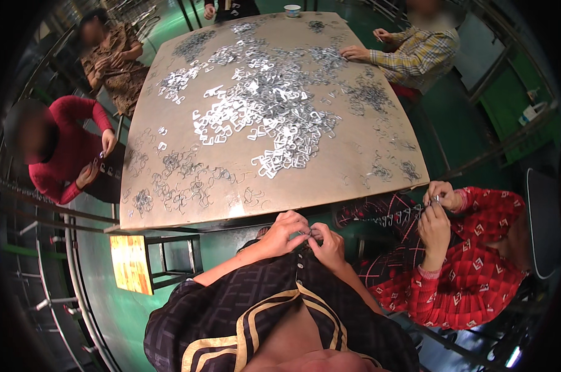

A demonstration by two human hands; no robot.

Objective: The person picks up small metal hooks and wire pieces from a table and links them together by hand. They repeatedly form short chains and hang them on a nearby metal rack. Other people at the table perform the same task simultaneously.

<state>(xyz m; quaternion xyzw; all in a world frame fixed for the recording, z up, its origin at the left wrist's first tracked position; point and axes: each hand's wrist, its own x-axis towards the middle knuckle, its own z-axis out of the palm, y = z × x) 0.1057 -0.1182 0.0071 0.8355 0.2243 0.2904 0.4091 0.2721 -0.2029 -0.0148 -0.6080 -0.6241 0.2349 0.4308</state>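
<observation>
My left hand [284, 235] and my right hand [328, 244] meet just off the near edge of the table, in front of my chest. Both have their fingertips pinched together, almost touching. Something small and dark, perhaps metal, shows between them, but its kind is too small to make out. Beyond my hands a wide brown tabletop [330, 180] carries a heap of shiny flat silver hook-shaped metal pieces [280, 155]. Thin curved wire pieces [184, 177] lie scattered at the near left of the table.
At my right a person in a red patterned top [472, 260] handles a string of small metal pieces. A person in a red sweater [76, 136] sits at the left; others work along the far sides. A wooden stool [130, 263] stands near my left. A bowl [293, 10] sits at the far edge.
</observation>
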